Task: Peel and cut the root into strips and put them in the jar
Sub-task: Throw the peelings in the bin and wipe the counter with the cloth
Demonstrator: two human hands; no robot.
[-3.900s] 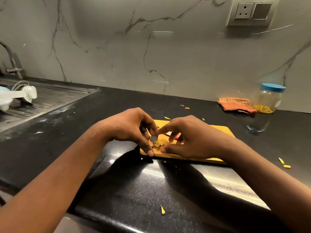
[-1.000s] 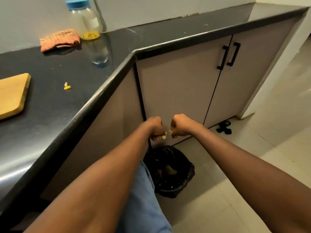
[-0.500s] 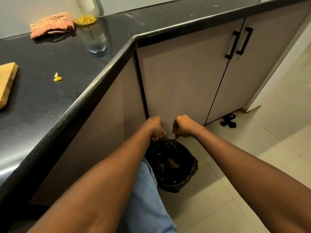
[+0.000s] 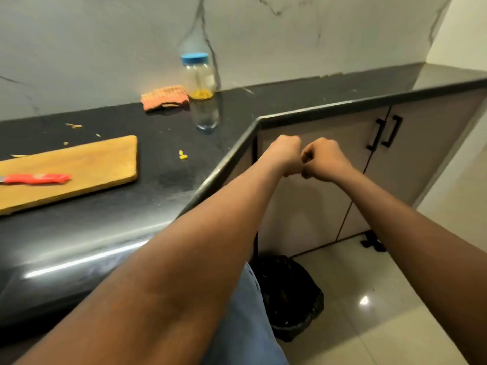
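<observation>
Counter point(image 4: 171, 180) edge: left hand point(image 4: 283, 155) and right hand point(image 4: 325, 158) curled, knuckles touching, above bin point(image 4: 295, 306); contents unseen. Risk: good root discarded with peel.

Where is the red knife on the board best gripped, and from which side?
Take the red knife by its handle, probably from above and the right: it lies flat on the cutting board, handle end pointing right, blade end leaving the picture at left.
</observation>
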